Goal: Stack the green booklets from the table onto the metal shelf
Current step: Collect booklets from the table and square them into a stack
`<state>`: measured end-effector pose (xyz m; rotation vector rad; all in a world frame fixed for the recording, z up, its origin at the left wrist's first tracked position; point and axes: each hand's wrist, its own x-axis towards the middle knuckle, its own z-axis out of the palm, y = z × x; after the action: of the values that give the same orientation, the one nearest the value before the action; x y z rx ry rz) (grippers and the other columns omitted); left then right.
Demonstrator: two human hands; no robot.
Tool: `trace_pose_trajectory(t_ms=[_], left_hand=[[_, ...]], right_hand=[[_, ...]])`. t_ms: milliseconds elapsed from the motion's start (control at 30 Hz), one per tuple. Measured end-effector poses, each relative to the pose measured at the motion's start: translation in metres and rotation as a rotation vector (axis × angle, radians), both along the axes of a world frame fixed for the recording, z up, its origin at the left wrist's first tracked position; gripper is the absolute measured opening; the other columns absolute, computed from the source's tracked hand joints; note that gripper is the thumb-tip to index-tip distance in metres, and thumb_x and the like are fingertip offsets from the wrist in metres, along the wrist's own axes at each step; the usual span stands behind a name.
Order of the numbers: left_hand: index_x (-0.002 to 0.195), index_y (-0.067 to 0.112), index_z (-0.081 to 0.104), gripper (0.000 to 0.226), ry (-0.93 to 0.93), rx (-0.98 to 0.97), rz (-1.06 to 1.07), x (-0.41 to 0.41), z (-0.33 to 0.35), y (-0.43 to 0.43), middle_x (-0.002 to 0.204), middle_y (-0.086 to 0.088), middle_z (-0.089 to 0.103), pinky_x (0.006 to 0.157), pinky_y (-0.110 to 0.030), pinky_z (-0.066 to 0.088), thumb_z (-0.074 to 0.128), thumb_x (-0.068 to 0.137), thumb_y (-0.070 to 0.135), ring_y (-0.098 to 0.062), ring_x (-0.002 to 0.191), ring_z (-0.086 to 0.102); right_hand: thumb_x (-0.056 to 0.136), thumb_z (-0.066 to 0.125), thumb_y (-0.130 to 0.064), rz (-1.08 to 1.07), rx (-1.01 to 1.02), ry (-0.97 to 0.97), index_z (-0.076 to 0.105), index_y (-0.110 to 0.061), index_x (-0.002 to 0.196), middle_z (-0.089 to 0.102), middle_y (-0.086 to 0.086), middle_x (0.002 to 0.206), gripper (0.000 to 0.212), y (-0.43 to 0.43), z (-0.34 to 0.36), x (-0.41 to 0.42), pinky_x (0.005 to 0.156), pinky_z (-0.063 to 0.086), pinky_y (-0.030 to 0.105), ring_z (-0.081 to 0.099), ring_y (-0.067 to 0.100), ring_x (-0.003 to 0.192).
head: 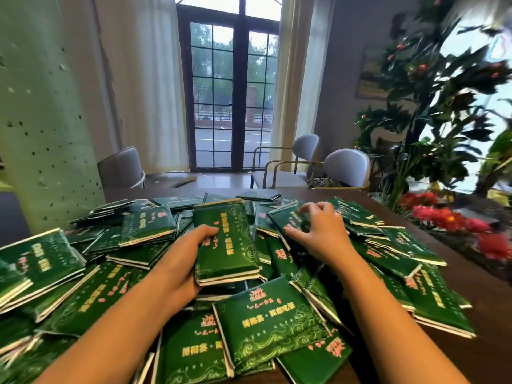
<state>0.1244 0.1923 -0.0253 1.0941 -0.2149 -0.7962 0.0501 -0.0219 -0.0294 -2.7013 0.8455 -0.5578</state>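
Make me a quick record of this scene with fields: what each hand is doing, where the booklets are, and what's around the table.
Left: the left hand grips a held stack of green booklets, thumb on the top cover.
Right: the right hand curls over a loose booklet in the pile; blur hides whether it holds it.
Pile: green booklets heaped unevenly across the table.
Shelf: not identifiable in view.
Surroundings: chairs beyond the table, glass door behind them, plants at right.
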Motion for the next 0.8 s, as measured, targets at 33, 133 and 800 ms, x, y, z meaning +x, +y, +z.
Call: trace_pose_trajectory(t_ms=[33, 133, 800], left_hand=[[0.102, 0.004, 0.061, 0.019, 0.004, 0.003, 0.004, -0.001, -0.001, -0.001, 0.071, -0.014, 0.071, 0.047, -0.032, 0.058, 0.049, 0.094, 0.016, -0.023, 0.054, 0.069], [0.106, 0.004, 0.060, 0.020, 0.027, 0.021, 0.012, -0.003, -0.004, -0.002, 0.072, -0.015, 0.070, 0.050, -0.038, 0.058, 0.050, 0.093, 0.016, -0.025, 0.054, 0.068], [0.120, 0.006, 0.057, 0.029, -0.013, -0.020, 0.146, 0.000, -0.008, -0.001, 0.083, -0.014, 0.071, 0.047, -0.033, 0.056, 0.055, 0.092, 0.013, -0.024, 0.062, 0.069]], right_hand=[[0.083, 0.054, -0.062, -0.053, -0.006, 0.054, 0.035, -0.020, 0.141, 0.034, 0.011, 0.145, 0.074, -0.002, 0.000, -0.001, 0.105, 0.031, 0.041, 0.033, 0.033, 0.131], [0.081, 0.042, -0.075, -0.119, 0.024, 0.188, 0.014, -0.023, 0.150, 0.028, 0.011, 0.153, 0.091, -0.003, -0.001, -0.002, 0.110, 0.023, 0.048, 0.028, 0.032, 0.139], [0.094, 0.054, -0.011, 0.366, 0.840, -0.730, 0.064, -0.016, 0.095, 0.071, -0.003, 0.080, 0.011, 0.032, 0.011, 0.001, 0.059, 0.052, 0.023, 0.067, 0.009, 0.067]])
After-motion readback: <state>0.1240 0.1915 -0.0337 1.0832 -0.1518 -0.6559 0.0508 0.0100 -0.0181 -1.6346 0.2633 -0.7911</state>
